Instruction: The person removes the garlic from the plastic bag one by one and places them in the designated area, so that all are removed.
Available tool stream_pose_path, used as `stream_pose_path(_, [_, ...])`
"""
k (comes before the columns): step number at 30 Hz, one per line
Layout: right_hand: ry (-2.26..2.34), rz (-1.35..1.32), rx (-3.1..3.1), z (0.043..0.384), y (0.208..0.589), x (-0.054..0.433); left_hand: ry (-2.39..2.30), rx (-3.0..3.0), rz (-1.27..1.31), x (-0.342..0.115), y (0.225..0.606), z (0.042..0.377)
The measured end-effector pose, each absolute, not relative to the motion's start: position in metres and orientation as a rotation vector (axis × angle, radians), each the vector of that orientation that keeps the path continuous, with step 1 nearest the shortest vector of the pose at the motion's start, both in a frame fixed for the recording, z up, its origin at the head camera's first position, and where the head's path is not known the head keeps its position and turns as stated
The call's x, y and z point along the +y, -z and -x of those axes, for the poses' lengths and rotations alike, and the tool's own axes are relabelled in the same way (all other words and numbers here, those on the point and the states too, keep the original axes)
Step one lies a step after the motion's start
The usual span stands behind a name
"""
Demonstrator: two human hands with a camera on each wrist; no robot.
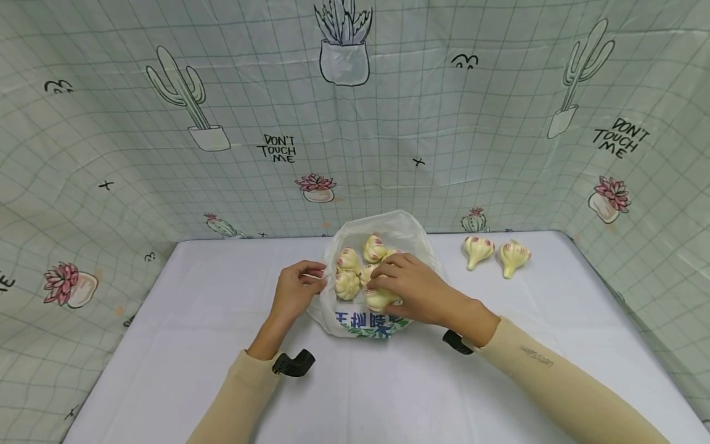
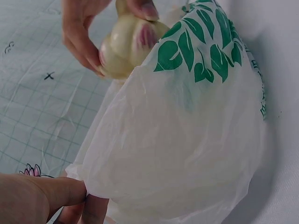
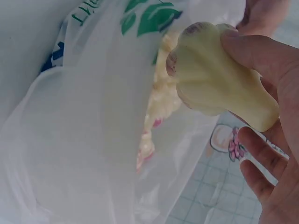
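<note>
A white plastic bag (image 1: 327, 308) with blue lettering and green leaves lies with its mouth wide, several garlic bulbs (image 1: 347, 285) inside. My left hand (image 1: 296, 288) pinches the left edge of its rim between thumb and fingers, as the left wrist view also shows. Over the bag's opening, my right hand (image 1: 416, 288) grips one garlic bulb (image 3: 210, 70), pale yellow with purple-pink patches. In the right wrist view its stem points toward the palm. My right fingers partly cover the bulbs beneath in the head view.
Two more garlic bulbs (image 1: 479, 250) lie to the right of the bag on the white table (image 1: 183, 345). Behind the table and along its sides hangs a checked curtain (image 1: 377, 123) printed with cacti and words.
</note>
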State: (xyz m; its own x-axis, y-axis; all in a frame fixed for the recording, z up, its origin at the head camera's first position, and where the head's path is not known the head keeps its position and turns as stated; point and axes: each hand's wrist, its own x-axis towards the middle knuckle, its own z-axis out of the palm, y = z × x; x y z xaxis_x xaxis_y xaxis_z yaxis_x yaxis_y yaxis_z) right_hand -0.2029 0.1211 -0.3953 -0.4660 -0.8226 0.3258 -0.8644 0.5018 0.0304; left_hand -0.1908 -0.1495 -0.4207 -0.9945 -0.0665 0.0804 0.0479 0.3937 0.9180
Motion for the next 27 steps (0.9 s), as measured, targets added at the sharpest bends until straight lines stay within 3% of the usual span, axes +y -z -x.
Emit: stream_pose_path(27, [-0.419, -1.161, -2.298, 0.204, 0.383, 0.196, 1.682, -2.531, -0.017, -0.152, 0.421, 0.191])
